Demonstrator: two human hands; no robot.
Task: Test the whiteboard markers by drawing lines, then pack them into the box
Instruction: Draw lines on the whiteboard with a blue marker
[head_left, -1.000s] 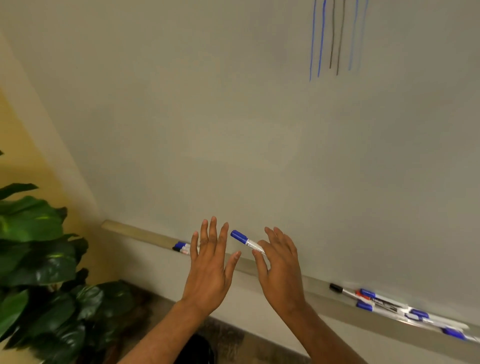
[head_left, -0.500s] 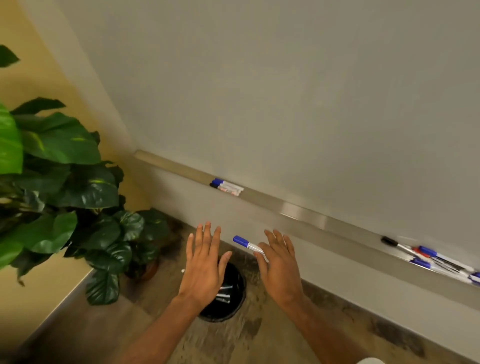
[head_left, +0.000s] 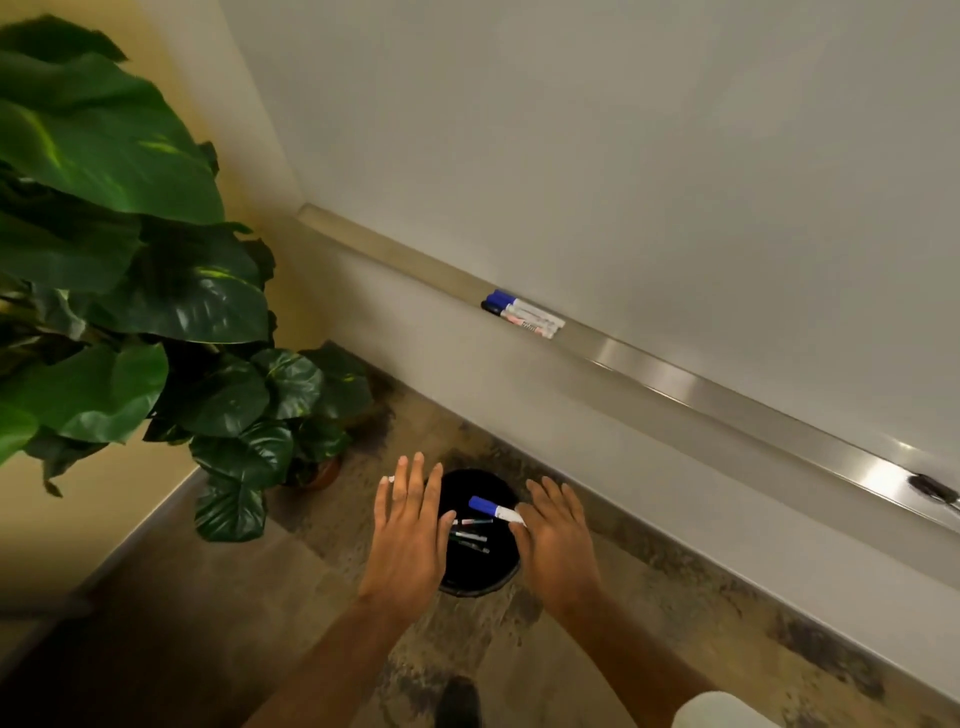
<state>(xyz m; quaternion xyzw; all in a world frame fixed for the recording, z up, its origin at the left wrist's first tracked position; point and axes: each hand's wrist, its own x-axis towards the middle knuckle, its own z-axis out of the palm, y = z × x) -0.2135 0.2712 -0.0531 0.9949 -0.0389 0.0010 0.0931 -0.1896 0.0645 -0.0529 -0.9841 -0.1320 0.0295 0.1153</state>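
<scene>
A blue-capped white marker sticks out to the left from under my right hand, held between thumb and fingers. It hangs over a round black bin on the floor, which holds several markers. My left hand is flat with straight fingers over the bin's left rim and holds nothing. Two or three capped markers lie together on the whiteboard's metal tray. A black marker lies at the tray's far right.
The whiteboard fills the upper right. A large potted plant with broad green leaves stands on the left, close to the bin. The floor is mottled brown.
The view has dropped from the whiteboard and its drawn lines to the floor. Both hands have come down from tray height to above the black bin, the right hand still holding the blue marker.
</scene>
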